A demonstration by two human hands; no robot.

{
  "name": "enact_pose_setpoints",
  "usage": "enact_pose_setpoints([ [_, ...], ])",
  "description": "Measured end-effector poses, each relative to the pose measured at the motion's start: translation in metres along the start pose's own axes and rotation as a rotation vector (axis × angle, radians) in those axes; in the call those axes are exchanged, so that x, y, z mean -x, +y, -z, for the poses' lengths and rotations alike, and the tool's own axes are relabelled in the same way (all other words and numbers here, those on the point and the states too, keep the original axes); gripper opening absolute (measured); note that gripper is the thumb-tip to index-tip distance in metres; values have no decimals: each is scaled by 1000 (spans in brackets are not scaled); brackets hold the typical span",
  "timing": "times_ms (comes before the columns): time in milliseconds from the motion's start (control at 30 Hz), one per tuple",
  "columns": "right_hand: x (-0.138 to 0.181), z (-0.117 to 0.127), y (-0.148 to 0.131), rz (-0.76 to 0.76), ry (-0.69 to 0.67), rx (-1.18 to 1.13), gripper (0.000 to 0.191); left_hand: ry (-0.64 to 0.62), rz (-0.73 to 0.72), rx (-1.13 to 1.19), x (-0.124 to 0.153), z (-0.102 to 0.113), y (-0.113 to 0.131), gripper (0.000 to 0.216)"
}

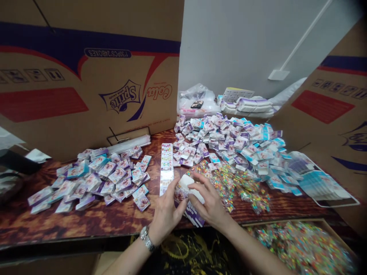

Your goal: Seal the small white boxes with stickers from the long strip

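Observation:
Both my hands meet at the front middle of the dark wooden table (86, 221). My left hand (166, 214), with a metal watch on the wrist, and my right hand (208, 204) are closed together on a small white and purple box (189, 191), fingers pinching its top flap. A strip of colourful stickers (166, 164) lies just behind my left hand. Right beside my right hand is a heap of small clear packets with colourful bits (235, 183).
A pile of small purple and teal boxes (97, 177) lies at left, a bigger pile (237, 143) at back right. Large cardboard cartons (86, 76) wall in the left and right sides. A tray of colourful packets (301, 248) sits at lower right.

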State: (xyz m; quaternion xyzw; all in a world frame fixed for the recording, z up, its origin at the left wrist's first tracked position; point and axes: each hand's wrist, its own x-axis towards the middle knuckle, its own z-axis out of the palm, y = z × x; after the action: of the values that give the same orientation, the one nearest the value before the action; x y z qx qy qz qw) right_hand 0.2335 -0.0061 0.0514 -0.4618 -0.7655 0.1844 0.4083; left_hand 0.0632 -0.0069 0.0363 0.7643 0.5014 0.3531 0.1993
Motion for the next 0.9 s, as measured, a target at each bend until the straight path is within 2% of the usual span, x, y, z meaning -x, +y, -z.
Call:
enact_pose_setpoints([
  [67, 0, 0, -1, 22, -61, -7, 19, -3, -32, 25, -1, 3, 2, 55],
  [133, -2, -2, -3, -25, -112, -96, 18, -10, -82, 47, -1, 5, 2, 49],
  [333, -14, -7, -5, -449, -19, -600, 24, -51, -179, -57, -1, 8, -4, 36],
  [467, -24, -9, -6, -558, -71, -738, 19, -13, -193, -148, 5, 4, -9, 51],
  [567, -27, -9, -9, -503, -66, -551, 16, -5, -132, -199, 8, -1, -10, 63],
  [667, -24, -8, -15, -323, -42, -292, 14, -12, -137, -262, 8, -4, -9, 65],
  [767, -17, -11, -23, -172, -28, -167, 22, -2, -136, -306, 5, -4, -9, 66],
  [900, -7, -18, -26, -65, -41, -38, 34, -5, -116, -355, 5, -5, -11, 65],
])
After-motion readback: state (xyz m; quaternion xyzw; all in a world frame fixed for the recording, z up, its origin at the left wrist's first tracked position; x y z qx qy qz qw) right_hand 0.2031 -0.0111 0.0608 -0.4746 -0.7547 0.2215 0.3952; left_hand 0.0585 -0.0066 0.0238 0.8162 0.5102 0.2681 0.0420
